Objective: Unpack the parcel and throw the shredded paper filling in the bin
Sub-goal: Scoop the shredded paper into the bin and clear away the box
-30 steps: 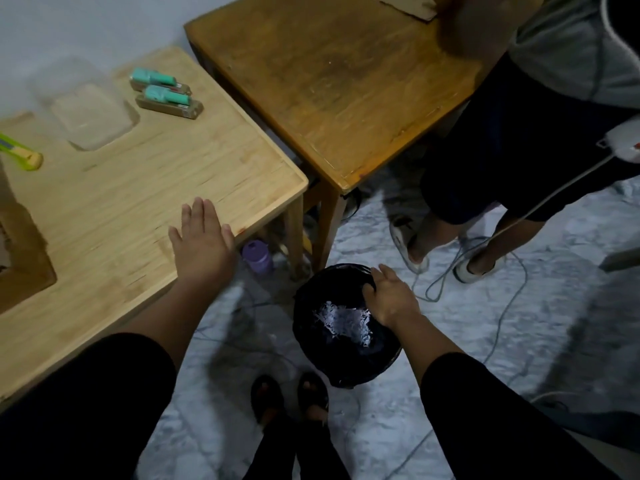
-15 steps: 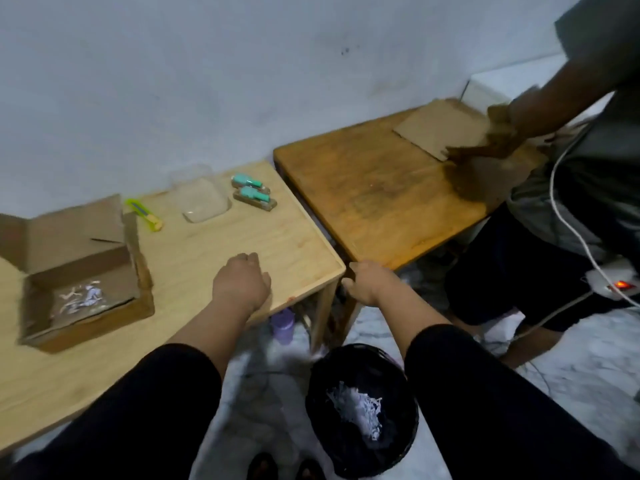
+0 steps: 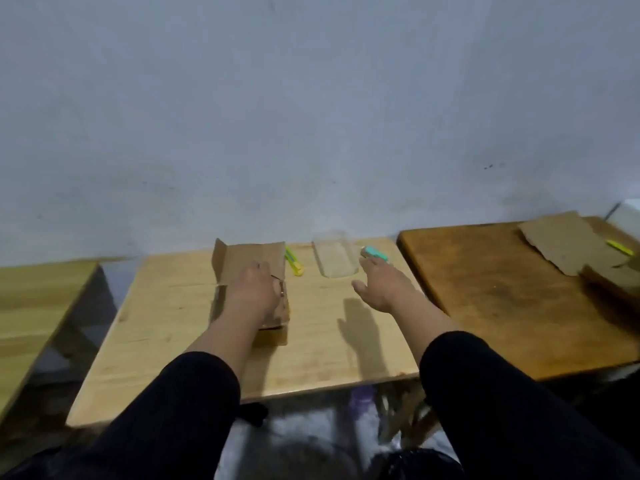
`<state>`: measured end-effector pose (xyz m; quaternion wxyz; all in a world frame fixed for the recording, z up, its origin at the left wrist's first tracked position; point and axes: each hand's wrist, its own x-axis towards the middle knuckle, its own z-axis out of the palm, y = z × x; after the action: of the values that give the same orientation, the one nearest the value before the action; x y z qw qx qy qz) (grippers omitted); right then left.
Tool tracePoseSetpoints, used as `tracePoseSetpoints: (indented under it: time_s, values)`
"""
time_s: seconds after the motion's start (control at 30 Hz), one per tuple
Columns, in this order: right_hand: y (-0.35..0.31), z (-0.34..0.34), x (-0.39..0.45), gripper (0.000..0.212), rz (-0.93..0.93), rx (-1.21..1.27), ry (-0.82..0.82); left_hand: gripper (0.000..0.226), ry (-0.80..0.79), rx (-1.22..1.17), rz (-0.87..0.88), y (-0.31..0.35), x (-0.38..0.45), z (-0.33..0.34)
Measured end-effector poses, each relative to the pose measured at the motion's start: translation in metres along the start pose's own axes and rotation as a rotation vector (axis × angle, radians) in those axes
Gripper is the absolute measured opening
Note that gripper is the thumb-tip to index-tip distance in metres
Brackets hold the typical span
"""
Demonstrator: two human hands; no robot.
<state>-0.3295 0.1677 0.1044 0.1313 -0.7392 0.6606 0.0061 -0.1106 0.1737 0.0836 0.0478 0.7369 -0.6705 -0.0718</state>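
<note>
Parcel box [image 3: 239, 268] sits open on the light wooden table [image 3: 322, 348], toward its far-left part, flaps standing up against the wall side. Half a second ago the person was still rising from the bin with both hands curled at the near table edge; now both arms are stretched out over the tabletop, and only the black rim of the bin [image 3: 415, 462] shows on the floor at the near right. I'd judge one handful of shredded paper has gone in and the person has come back for the rest, since scraps showed in the box a moment ago.

Left hand [image 3: 254, 292] is down over the open box, covering its inside; whether its fingers are spread or closed on paper I cannot tell. Right hand [image 3: 382, 284] hovers flat above the table with fingers apart and empty, its tips near the teal items [image 3: 375, 252] at the far edge, just right of the clear plastic container [image 3: 334, 259]. A yellow-green cutter [image 3: 293, 263] lies just right of the box
</note>
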Motion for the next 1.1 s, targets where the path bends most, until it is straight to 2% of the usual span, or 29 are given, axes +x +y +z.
tracePoseSetpoints:
  time_s: [0.13, 0.3, 0.5, 0.63, 0.73, 0.87, 1.1]
  values:
    - [-0.047, 0.017, 0.021, 0.06, -0.084, 0.012, 0.054, 0.041, 0.042, 0.049, -0.024, -0.052, 0.004, -0.001]
    - [-0.09, 0.066, 0.037, 0.066, -0.158, 0.086, 0.018, 0.05, 0.041, -0.041, -0.01, -0.105, 0.011, 0.034]
    - [-0.101, 0.138, 0.049, 0.087, -0.177, 0.078, -0.043, 0.084, -0.108, -0.14, 0.048, -0.135, 0.005, 0.096]
    - [-0.099, 0.166, 0.062, 0.097, -0.181, 0.07, -0.129, 0.098, -0.172, -0.218, -0.004, -0.145, 0.008, 0.122]
    - [-0.098, 0.177, 0.069, 0.101, -0.165, 0.154, -0.139, 0.105, -0.206, -0.293, -0.018, -0.149, 0.013, 0.131]
    - [-0.101, 0.181, 0.079, 0.101, -0.14, 0.254, -0.175, 0.101, -0.2, -0.389, -0.03, -0.148, 0.023, 0.137]
    - [-0.101, 0.173, 0.091, 0.084, -0.143, 0.33, -0.157, 0.086, -0.125, -0.456, -0.078, -0.141, 0.029, 0.136]
